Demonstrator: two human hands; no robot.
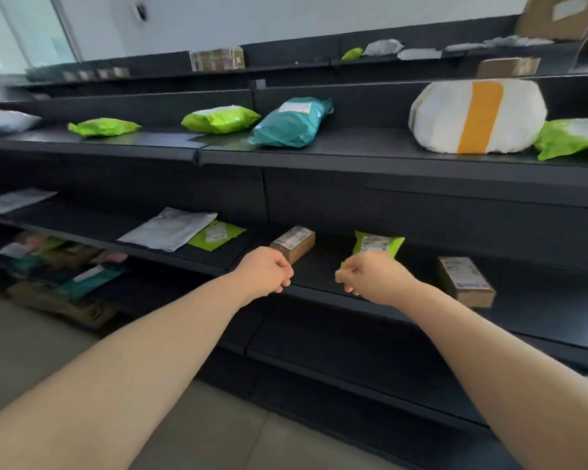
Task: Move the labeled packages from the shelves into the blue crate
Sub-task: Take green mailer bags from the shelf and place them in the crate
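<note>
The right hand [375, 278] has its grip curled round the near lower edge of a green package [379, 244]; a sliver of green shows past the knuckles on the left. The package stands tilted up, label facing the camera, over the middle shelf [323, 266], close to its front edge. The left hand [263, 271] hangs just left of it, grip clenched with nothing in it, right in front of a small brown box [293, 243]. Bare shelf lies between the two hands. Farther right, well apart, a second brown box [465, 281] sits at the shelf's front edge. To the left lie a grey mailer [168, 228] and a flat green mailer [218, 234], touching. The upper shelf [353, 147] overhangs, carrying a teal package [292, 122] and a white bundle [477, 117]. Open floor [218, 429] runs along the shelving below the arms.
</note>
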